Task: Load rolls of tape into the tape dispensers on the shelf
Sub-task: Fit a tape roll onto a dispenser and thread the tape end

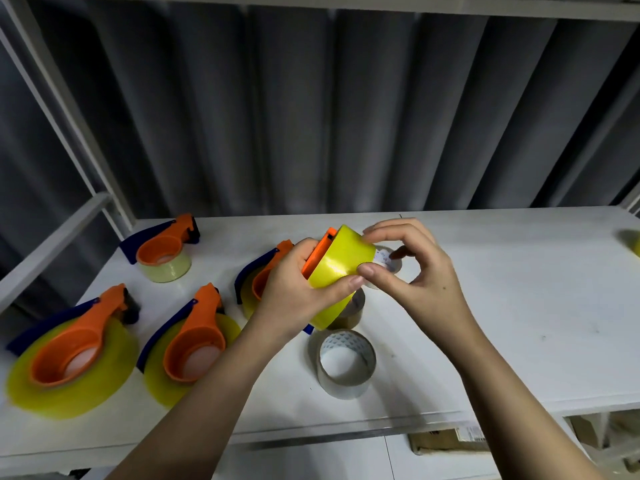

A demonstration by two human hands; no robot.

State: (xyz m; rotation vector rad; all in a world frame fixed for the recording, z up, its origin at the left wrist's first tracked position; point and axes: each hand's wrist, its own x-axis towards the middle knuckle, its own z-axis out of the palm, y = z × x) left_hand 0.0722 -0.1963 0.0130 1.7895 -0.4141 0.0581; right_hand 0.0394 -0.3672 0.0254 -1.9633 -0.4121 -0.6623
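My left hand (289, 289) grips a yellow tape roll (341, 265) mounted on an orange dispenser (318, 252), held tilted above the white shelf (502, 306). My right hand (412, 268) pinches the roll's right edge with thumb and fingertips. A clear tape roll (348, 363) stands on the shelf just below my hands. A brownish roll (353, 311) lies partly hidden under the held one. Another small roll (389, 263) shows behind my right fingers.
Several orange-and-blue dispensers with tape lie on the shelf's left half: front left (72, 348), front middle (190, 344), back left (166, 247), and one (258, 282) behind my left hand. A yellow roll (633, 242) sits at the right edge. Cardboard boxes (446, 439) lie below.
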